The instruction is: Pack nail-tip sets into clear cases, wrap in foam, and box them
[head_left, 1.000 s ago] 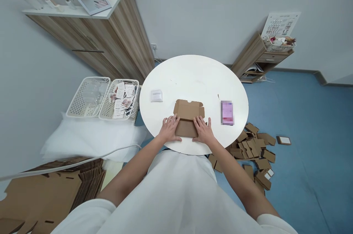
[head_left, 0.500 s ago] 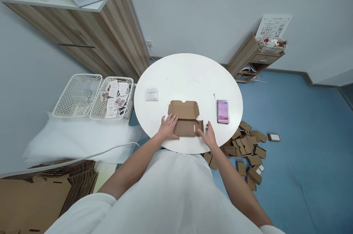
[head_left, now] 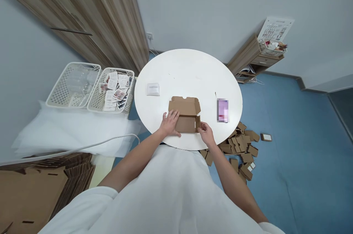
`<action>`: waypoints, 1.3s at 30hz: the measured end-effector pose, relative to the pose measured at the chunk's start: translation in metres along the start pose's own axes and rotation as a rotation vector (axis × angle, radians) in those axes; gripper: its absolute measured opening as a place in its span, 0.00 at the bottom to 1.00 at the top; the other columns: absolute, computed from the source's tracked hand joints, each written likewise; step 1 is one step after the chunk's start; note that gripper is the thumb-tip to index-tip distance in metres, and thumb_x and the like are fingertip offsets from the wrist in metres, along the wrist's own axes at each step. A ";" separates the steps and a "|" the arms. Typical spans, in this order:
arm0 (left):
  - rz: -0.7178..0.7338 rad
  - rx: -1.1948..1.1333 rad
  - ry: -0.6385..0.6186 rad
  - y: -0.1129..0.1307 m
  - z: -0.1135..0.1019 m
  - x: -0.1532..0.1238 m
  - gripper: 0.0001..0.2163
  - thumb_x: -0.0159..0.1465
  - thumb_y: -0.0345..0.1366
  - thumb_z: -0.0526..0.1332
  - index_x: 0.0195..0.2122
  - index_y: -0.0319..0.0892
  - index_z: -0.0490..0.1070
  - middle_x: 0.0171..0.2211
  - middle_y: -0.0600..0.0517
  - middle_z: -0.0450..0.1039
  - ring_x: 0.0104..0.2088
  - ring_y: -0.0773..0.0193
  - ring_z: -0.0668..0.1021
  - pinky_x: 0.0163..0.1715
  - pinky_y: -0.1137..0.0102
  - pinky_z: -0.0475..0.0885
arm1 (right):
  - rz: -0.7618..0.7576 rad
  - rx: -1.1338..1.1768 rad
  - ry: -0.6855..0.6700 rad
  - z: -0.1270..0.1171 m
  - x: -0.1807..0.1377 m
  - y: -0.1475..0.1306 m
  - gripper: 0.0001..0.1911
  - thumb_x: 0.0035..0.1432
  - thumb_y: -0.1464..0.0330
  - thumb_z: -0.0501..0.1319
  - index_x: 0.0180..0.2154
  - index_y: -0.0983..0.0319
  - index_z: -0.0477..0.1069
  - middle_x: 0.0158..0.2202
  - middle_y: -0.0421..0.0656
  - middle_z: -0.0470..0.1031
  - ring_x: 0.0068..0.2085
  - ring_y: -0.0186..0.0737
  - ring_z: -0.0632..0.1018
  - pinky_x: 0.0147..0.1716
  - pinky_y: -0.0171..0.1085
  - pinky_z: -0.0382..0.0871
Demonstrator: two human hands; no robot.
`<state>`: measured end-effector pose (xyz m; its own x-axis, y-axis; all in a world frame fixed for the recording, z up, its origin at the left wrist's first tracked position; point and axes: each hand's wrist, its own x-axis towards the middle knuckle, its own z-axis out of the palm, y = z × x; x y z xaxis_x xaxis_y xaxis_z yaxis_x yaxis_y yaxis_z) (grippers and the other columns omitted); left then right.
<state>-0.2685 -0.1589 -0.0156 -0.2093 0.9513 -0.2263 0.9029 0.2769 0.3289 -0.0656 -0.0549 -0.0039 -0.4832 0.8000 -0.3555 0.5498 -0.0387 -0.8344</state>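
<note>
A brown cardboard box [head_left: 185, 124], partly folded, lies near the front edge of the round white table [head_left: 190, 68]. Its lid flap spreads out toward the far side. My left hand [head_left: 170, 123] rests on the box's left end with fingers spread. At the right end, my right hand [head_left: 206, 133] has its fingers bent around the raised side wall, pinching the cardboard. To the right lies a purple phone-like item [head_left: 222, 110], its surface blurred. A small clear packet [head_left: 153, 89] sits at the left of the table.
Two white baskets stand left, one with cards [head_left: 117, 90], one with clear plastic items [head_left: 79, 81]. Flat cardboard blanks [head_left: 30, 197] are stacked at lower left. Folded boxes [head_left: 242, 146] are piled on the floor at right. A wooden cabinet [head_left: 110, 24] stands behind left.
My right hand has closed on the box's right end, where the side wall now stands up. My left hand has stayed on the left end. The view has shifted slightly.
</note>
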 end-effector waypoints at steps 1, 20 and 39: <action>0.004 -0.003 0.000 0.000 0.000 0.000 0.56 0.34 0.58 0.65 0.62 0.41 0.43 0.62 0.41 0.45 0.61 0.40 0.42 0.56 0.51 0.36 | 0.002 -0.027 -0.017 0.002 0.000 -0.002 0.23 0.48 0.64 0.54 0.48 0.61 0.63 0.48 0.47 0.71 0.41 0.41 0.74 0.40 0.41 0.68; -0.190 -0.141 0.234 -0.005 0.019 -0.031 0.38 0.57 0.50 0.53 0.63 0.39 0.37 0.63 0.39 0.35 0.62 0.45 0.42 0.56 0.50 0.44 | 0.061 -0.406 0.170 0.018 0.024 0.011 0.08 0.47 0.64 0.53 0.31 0.59 0.64 0.28 0.41 0.73 0.29 0.40 0.73 0.28 0.37 0.64; -0.264 -0.837 0.262 0.011 0.050 -0.034 0.21 0.57 0.33 0.57 0.53 0.41 0.60 0.43 0.46 0.68 0.37 0.63 0.73 0.38 0.66 0.70 | 0.091 -0.279 0.187 0.008 0.018 0.014 0.18 0.48 0.56 0.55 0.38 0.61 0.64 0.27 0.39 0.70 0.28 0.38 0.71 0.30 0.36 0.63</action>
<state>-0.2330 -0.1948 -0.0497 -0.5411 0.8151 -0.2069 0.2678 0.4002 0.8764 -0.0718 -0.0460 -0.0255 -0.3046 0.8979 -0.3178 0.7623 0.0297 -0.6466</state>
